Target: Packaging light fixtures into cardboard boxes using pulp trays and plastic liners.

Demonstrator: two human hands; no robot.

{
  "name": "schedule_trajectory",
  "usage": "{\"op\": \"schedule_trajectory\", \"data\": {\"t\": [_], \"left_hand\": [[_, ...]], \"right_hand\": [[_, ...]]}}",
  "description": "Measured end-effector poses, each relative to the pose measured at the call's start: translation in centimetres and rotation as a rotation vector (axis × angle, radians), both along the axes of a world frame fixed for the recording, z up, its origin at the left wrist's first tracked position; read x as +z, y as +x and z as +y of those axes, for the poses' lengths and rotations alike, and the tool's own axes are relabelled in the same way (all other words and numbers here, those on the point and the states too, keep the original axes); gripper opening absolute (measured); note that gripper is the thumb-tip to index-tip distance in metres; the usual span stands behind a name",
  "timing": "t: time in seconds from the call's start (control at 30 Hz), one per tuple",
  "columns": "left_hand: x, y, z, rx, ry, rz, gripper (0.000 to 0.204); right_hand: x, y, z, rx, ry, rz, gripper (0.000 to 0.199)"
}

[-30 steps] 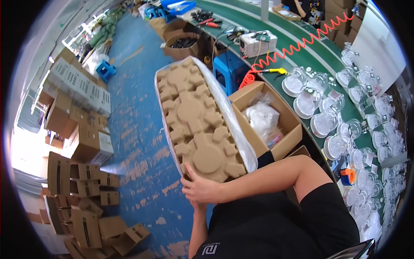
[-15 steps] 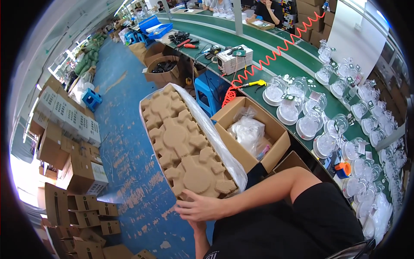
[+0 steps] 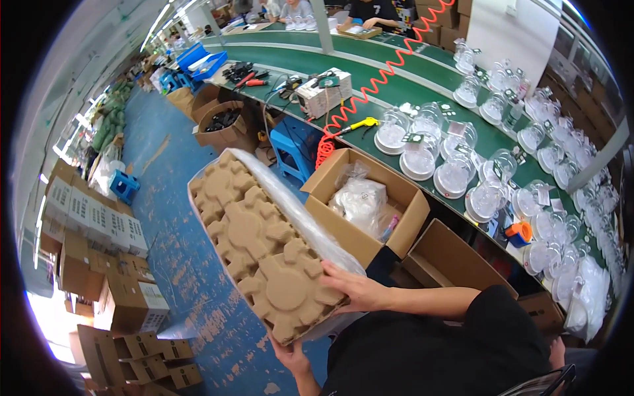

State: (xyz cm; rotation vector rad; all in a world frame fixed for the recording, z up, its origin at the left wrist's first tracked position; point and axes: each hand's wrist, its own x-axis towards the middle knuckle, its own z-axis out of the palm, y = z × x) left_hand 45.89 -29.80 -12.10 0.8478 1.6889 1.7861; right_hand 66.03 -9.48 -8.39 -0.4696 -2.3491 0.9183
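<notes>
A long stack of brown moulded-pulp trays, wrapped along its sides in clear plastic film, is held tilted in front of me. My left hand grips its near end from below, at the lower corner, with some fingers hidden beneath. On the right side of that end, my right hand is closed over the edge, its fingers lying on the top tray. An open cardboard box stands just beyond the stack, with a white plastic-bagged item inside.
On the green-topped workbench stand many clear domed parts. A red coiled air hose ends in a yellow air gun. A blue stool is beside the bench. Cartons line the left; people sit across the bench.
My right hand has gone from the stack's near end to its right edge. My left hand, mostly hidden before, now shows at the lower corner. The stack sits farther left in view.
</notes>
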Motion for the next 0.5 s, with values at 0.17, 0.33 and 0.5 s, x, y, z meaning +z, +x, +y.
{"op": "schedule_trajectory", "data": {"t": [0.17,0.33,0.5], "left_hand": [[-2.2,0.2,-0.8,0.036,-0.072,0.189,0.054],[0.6,-1.2,0.5,0.041,-0.054,0.374,0.053],[8.8,-0.5,4.4,0.164,0.259,0.432,0.054]], "right_hand": [[0.8,-1.0,-1.7,-0.110,0.137,0.084,0.082],[5.2,-1.3,-1.0,-0.154,0.542,-0.021,0.059],[14.3,-2.5,2.2,-0.108,0.767,0.183,0.047]]}}
